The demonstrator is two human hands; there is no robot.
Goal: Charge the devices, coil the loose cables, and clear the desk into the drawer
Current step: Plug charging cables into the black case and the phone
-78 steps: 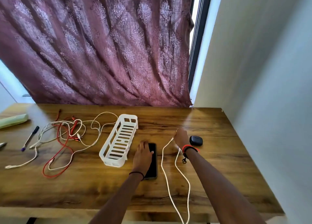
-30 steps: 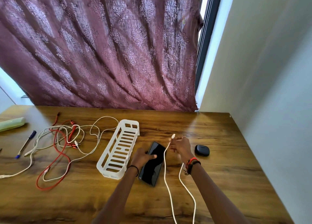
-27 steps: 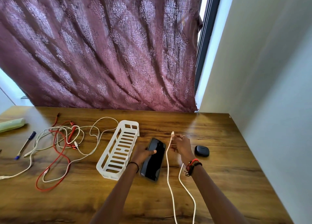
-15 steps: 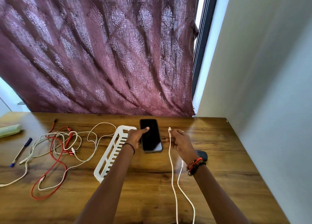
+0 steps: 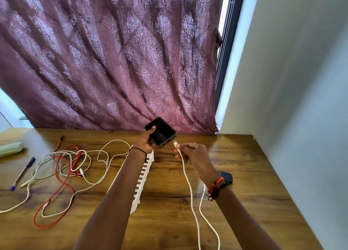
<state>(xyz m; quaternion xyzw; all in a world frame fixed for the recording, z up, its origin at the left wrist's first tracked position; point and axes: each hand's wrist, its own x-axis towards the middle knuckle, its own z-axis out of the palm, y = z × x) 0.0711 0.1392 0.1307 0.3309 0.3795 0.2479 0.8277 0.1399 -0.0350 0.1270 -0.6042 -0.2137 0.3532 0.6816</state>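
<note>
A black phone (image 5: 161, 132) with a dark screen and a white charging cable (image 5: 190, 189) stand out against a plum curtain (image 5: 113, 57) patterned with pale floral motifs. On the brown wood-grain desk (image 5: 244, 193) lie tangled red cables (image 5: 62, 185) and white cables (image 5: 98, 165), a white slatted basket (image 5: 143, 176), a blue-capped pen (image 5: 22, 172), a pale green case (image 5: 10, 149) and a black earbud case (image 5: 227, 176). Red and black bands (image 5: 216, 187) circle one wrist.

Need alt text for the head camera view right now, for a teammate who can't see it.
The left hand holds a black phone raised above the wooden desk, while the right hand brings a white charging cable plug close to its lower edge, not yet inserted. Tangled red and white cables lie at left.
</note>
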